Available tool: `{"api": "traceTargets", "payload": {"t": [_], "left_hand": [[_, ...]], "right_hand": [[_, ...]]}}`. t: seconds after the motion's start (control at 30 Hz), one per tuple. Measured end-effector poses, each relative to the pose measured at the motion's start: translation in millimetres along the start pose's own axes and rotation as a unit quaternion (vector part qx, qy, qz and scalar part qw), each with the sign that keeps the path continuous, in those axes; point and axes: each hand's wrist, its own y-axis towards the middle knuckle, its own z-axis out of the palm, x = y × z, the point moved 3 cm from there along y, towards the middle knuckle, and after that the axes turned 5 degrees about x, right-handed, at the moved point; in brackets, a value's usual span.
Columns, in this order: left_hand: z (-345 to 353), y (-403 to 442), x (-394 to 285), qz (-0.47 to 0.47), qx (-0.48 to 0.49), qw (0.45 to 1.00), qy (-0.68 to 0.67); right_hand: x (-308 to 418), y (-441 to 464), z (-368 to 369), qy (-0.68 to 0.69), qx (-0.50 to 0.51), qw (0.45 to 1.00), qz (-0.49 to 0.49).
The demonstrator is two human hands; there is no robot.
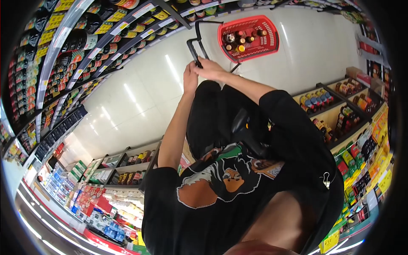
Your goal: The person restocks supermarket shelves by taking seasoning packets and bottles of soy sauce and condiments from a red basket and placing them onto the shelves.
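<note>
A red shopping basket (272, 40) stands on the floor ahead, with several dark bottles (242, 41) inside. From its left side a black pull handle (196, 47) reaches back toward me. My right hand (209, 69) is closed around the near end of that handle. Right beside it, my left hand (190, 77) has its fingers drawn together, touching or almost touching the right one. What the left fingers hold, if anything, is hidden. A black device with a yellow button (247, 126), shaped like a handheld scanner, hangs in front of my body.
Tall shelves (80, 72) packed with bottles and jars line the left. Low wooden display racks (335, 102) with bottles stand at the right, and another low rack (131, 168) is at the lower left. Pale glossy floor (144, 89) stretches between them.
</note>
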Motion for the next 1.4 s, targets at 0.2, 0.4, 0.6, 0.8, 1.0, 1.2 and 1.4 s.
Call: {"api": "traceTargets", "payload": {"t": [0.2, 0.4, 0.6, 0.8, 1.0, 1.2, 1.4], "left_hand": [[-50, -2, 35, -0.035, 0.001, 0.999, -0.028], [-125, 6, 70, -0.09, -0.136, 0.962, -0.217], [-191, 0, 63, -0.093, -0.166, 0.968, -0.165], [-265, 15, 94, -0.098, -0.212, 0.962, -0.142], [-354, 62, 184, -0.054, -0.354, 0.928, 0.107], [-403, 100, 258, -0.134, -0.435, 0.842, 0.29], [-201, 107, 160, 0.269, -0.39, 0.722, 0.505]], "right_hand": [[36, 8, 58, -0.009, 0.045, 0.997, -0.065], [86, 5, 99, 0.044, 0.161, 0.982, -0.091], [55, -16, 113, 0.151, 0.187, 0.963, -0.122], [-51, -38, 107, 0.245, 0.142, 0.959, 0.0], [-76, -71, 65, 0.35, 0.107, 0.93, 0.031], [-109, -61, 33, 0.42, 0.046, 0.906, 0.021], [-111, -55, 9, 0.423, 0.027, 0.905, 0.029]]}}
